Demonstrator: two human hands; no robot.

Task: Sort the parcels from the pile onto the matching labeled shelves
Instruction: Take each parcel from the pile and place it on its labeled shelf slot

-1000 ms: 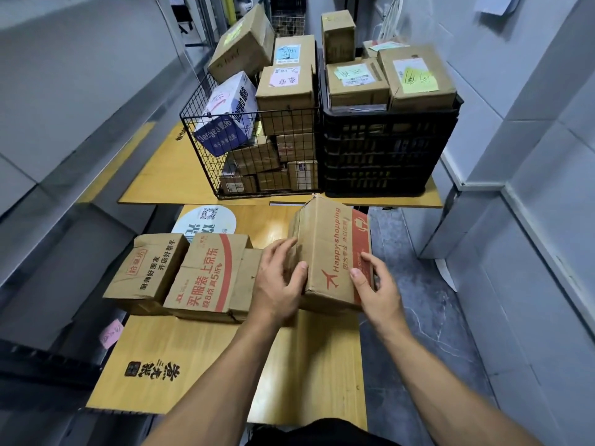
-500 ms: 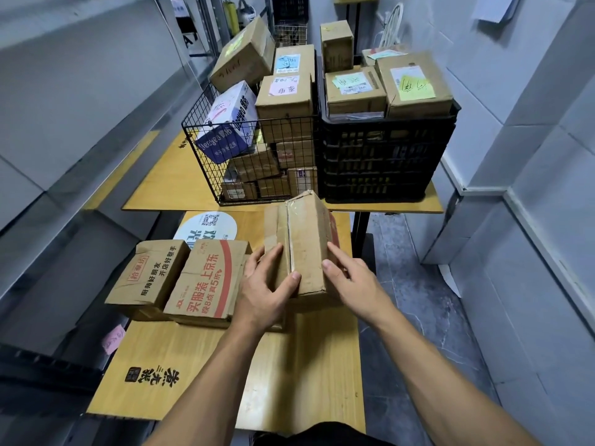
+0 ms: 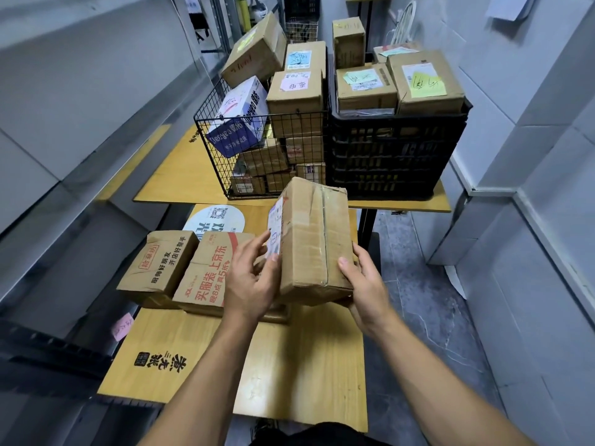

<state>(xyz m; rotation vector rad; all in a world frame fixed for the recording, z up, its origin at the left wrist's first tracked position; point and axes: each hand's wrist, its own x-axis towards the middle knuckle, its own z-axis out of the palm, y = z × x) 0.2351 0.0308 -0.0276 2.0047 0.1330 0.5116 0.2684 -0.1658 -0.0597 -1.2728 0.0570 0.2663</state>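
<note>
Low table: parcel is held just above it. It's been rotated since a second ago, red printed face gone, taped face up. Left hand and right hand clasp its sides. Shipping label now exposed, so probably a shelf check next.

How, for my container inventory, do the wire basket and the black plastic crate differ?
The wire basket is a thin open grid, its parcels visible through it; the black plastic crate has slatted walls hiding most of its load. Some of the basket's top boxes lean; the crate's lie flat. Both are black, overfilled, on the far table.
</note>
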